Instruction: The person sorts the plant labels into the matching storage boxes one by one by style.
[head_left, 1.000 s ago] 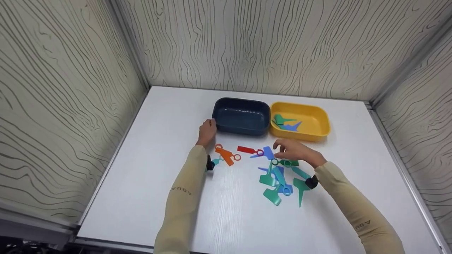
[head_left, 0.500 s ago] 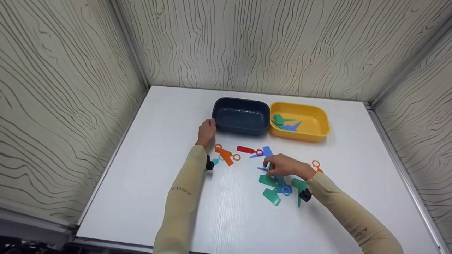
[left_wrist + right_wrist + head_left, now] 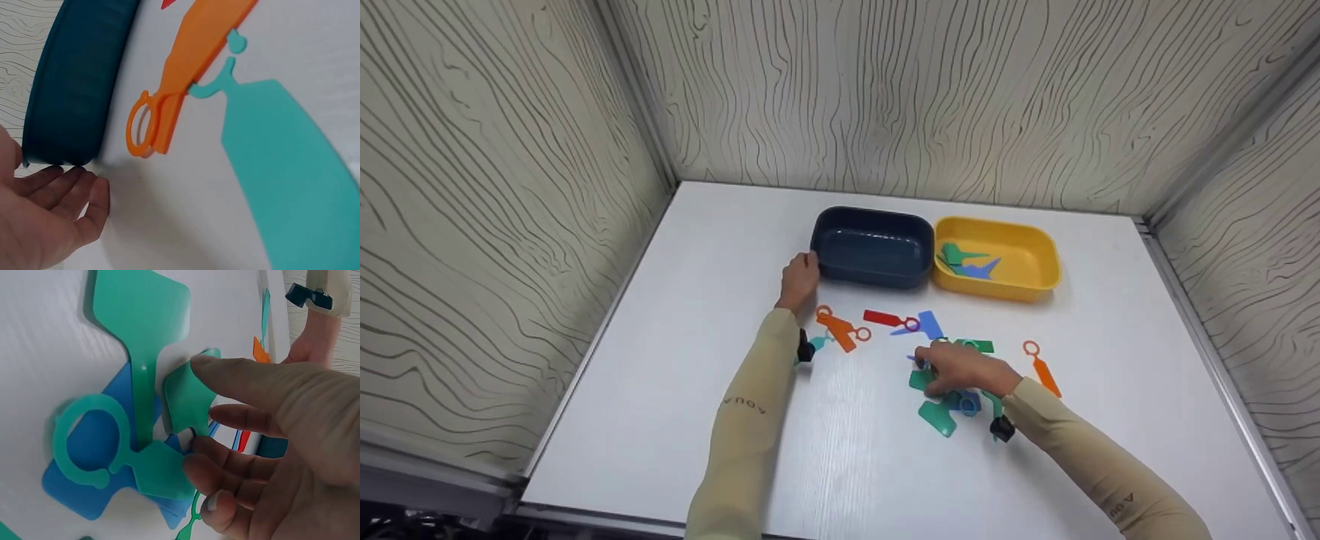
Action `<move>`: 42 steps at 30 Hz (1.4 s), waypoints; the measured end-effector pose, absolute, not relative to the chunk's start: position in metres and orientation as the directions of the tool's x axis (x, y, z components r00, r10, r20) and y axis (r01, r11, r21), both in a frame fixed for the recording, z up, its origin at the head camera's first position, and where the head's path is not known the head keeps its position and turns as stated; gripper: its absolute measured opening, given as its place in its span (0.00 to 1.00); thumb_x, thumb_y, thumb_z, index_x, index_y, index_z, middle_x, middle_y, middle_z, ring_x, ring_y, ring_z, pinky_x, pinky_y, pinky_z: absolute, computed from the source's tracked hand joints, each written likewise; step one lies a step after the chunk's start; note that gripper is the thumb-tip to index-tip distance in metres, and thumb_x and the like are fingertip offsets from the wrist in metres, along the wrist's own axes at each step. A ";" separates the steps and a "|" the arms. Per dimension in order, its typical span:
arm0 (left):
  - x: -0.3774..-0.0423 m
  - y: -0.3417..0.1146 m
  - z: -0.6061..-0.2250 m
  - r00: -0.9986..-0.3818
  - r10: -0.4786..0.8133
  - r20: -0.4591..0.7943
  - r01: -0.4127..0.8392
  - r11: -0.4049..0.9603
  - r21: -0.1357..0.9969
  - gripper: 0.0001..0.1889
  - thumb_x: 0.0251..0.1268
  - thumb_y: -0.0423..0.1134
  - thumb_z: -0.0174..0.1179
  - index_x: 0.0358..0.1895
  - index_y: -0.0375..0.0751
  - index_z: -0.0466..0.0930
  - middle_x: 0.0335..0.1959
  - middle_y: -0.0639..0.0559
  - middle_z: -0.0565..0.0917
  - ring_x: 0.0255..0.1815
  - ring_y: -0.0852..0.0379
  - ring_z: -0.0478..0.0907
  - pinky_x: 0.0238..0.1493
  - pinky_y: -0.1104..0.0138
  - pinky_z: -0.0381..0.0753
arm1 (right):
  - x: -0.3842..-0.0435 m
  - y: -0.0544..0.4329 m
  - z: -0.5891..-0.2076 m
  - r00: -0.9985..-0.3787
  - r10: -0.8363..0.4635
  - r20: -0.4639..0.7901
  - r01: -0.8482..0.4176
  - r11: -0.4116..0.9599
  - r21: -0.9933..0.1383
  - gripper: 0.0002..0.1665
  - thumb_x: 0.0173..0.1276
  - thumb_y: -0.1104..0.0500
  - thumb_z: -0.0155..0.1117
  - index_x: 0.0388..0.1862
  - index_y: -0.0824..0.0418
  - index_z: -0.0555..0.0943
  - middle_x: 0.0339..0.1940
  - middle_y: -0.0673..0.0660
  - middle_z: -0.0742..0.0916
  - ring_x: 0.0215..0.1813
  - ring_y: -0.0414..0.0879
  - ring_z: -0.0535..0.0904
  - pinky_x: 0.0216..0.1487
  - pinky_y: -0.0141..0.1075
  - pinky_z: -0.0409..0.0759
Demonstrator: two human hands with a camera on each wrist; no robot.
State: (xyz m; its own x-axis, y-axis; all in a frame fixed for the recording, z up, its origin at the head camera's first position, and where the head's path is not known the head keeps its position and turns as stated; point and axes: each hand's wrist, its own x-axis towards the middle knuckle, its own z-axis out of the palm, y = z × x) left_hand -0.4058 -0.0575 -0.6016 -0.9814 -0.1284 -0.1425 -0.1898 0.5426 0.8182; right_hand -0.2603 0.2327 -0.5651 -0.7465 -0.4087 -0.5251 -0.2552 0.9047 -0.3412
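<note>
My left hand [image 3: 799, 281] rests with its fingertips against the end wall of the dark blue bin [image 3: 874, 274]. In the left wrist view its fingers [image 3: 73, 188] bend lightly at the bin's lower edge. My right hand [image 3: 964, 367] is low over a heap of plastic plant tags, thumb and fingers spread apart. The right wrist view puts the thumb over the corner of a green T-shaped plant tag [image 3: 188, 396], with the fingertips beside its stem. Below lie a teal ring tag [image 3: 163, 469], blue tags [image 3: 84, 495] and another green T-shaped tag [image 3: 143, 309].
A yellow bin [image 3: 1035, 289] stands against the blue one, with green and blue tags inside. Orange ring tags [image 3: 840, 334], a red ring tag [image 3: 885, 319] and a blue tag [image 3: 930, 324] lie in front. Another orange ring tag [image 3: 1042, 371] is at the right. Wood-patterned panels [image 3: 847, 97] surround the table.
My right hand has moved down and slightly left, from the heap's upper edge to its middle, uncovering the orange ring tag at the right. The left hand stays at the blue bin.
</note>
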 end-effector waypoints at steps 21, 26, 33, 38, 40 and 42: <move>-0.404 -0.058 -0.600 -0.977 -0.123 -0.175 -0.214 0.521 0.826 0.29 0.80 0.55 0.34 0.65 0.38 0.70 0.62 0.41 0.77 0.65 0.46 0.73 0.66 0.54 0.71 | -0.253 0.235 -0.576 -0.784 -0.444 -0.435 -0.256 0.868 -0.425 0.17 0.61 0.55 0.73 0.47 0.50 0.77 0.39 0.53 0.75 0.40 0.47 0.72 0.40 0.39 0.73; -0.404 -0.058 -0.600 -0.978 -0.121 -0.168 -0.207 0.525 0.826 0.28 0.80 0.54 0.34 0.65 0.37 0.70 0.62 0.41 0.77 0.64 0.46 0.74 0.66 0.54 0.71 | -0.252 0.233 -0.576 -0.810 -0.419 -0.409 -0.230 0.870 -0.436 0.16 0.60 0.55 0.74 0.45 0.49 0.78 0.45 0.54 0.72 0.40 0.46 0.73 0.39 0.37 0.74; -0.404 -0.059 -0.599 -0.983 -0.112 -0.145 -0.183 0.518 0.836 0.28 0.80 0.54 0.34 0.63 0.37 0.72 0.58 0.42 0.79 0.62 0.46 0.75 0.63 0.55 0.73 | -0.255 0.232 -0.578 -0.811 -0.443 -0.383 -0.275 0.866 -0.418 0.16 0.61 0.55 0.73 0.45 0.50 0.77 0.40 0.51 0.75 0.38 0.45 0.72 0.38 0.36 0.73; -0.403 -0.058 -0.599 -0.983 -0.109 -0.149 -0.184 0.516 0.837 0.28 0.80 0.54 0.34 0.63 0.37 0.72 0.58 0.42 0.79 0.62 0.46 0.75 0.63 0.55 0.73 | -0.256 0.232 -0.578 -0.809 -0.446 -0.383 -0.274 0.862 -0.426 0.15 0.62 0.55 0.72 0.44 0.52 0.77 0.35 0.50 0.77 0.36 0.45 0.72 0.38 0.37 0.73; -0.403 -0.058 -0.600 -0.982 -0.113 -0.153 -0.190 0.519 0.833 0.28 0.80 0.54 0.34 0.63 0.38 0.72 0.59 0.42 0.79 0.63 0.46 0.75 0.64 0.55 0.72 | -0.257 0.233 -0.577 -0.809 -0.444 -0.386 -0.266 0.862 -0.432 0.15 0.62 0.54 0.72 0.45 0.51 0.77 0.35 0.49 0.78 0.37 0.45 0.73 0.39 0.37 0.74; -0.404 -0.058 -0.600 -0.981 -0.120 -0.155 -0.195 0.519 0.832 0.28 0.80 0.54 0.34 0.63 0.38 0.72 0.59 0.42 0.79 0.62 0.46 0.75 0.64 0.54 0.72 | -0.258 0.234 -0.577 -0.807 -0.445 -0.388 -0.266 0.860 -0.434 0.15 0.62 0.54 0.72 0.45 0.52 0.77 0.35 0.49 0.78 0.37 0.45 0.73 0.39 0.37 0.74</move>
State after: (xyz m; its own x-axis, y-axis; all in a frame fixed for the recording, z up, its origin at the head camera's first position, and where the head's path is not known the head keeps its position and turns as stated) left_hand -0.4037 -0.0579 -0.6002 -0.9806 -0.1195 -0.1554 -0.1951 0.5186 0.8325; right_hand -0.2581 0.2336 -0.5766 -0.8070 -0.4455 -0.3877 -0.2663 0.8605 -0.4344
